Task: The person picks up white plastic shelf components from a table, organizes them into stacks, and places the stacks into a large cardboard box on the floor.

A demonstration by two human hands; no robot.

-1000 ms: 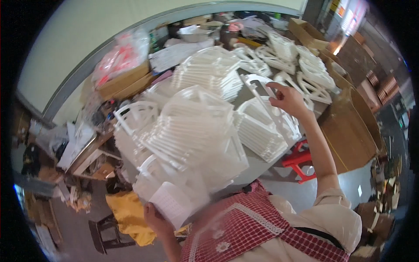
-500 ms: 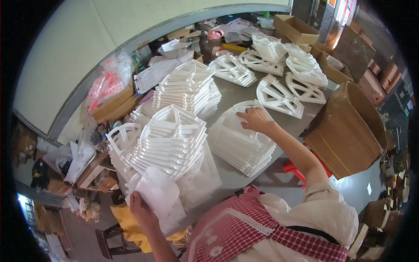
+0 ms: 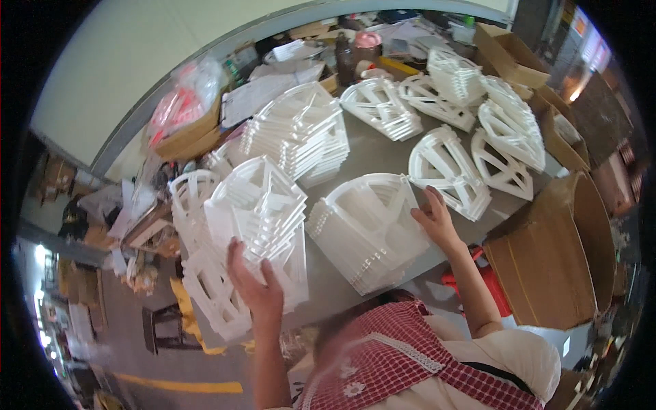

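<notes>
My left hand (image 3: 257, 285) is at the near side of a stack of white fan-shaped plastic frames (image 3: 263, 198), its fingers and thumb apart. Whether it touches the frames is unclear. More white frames (image 3: 212, 290) lie beside it, overhanging the table's near left edge. My right hand (image 3: 435, 220) is spread at the right edge of another stack (image 3: 369, 225), whose fan-shaped pieces look covered with translucent sheet. Its fingertips are at or close to that edge. No piece is visibly gripped in either hand.
Further fan-shaped stacks stand on the grey table (image 3: 372, 154), at the back left (image 3: 297, 133) and right (image 3: 447, 171). A large open cardboard box (image 3: 547, 253) adjoins the right side. Papers, a dark bottle (image 3: 345, 60) and a bag of pink items (image 3: 184, 102) line the wall.
My left hand has left the translucent sheet at the near left corner and risen toward the frames. My right hand has slid from the stack's top to its right edge. The view has shifted.
</notes>
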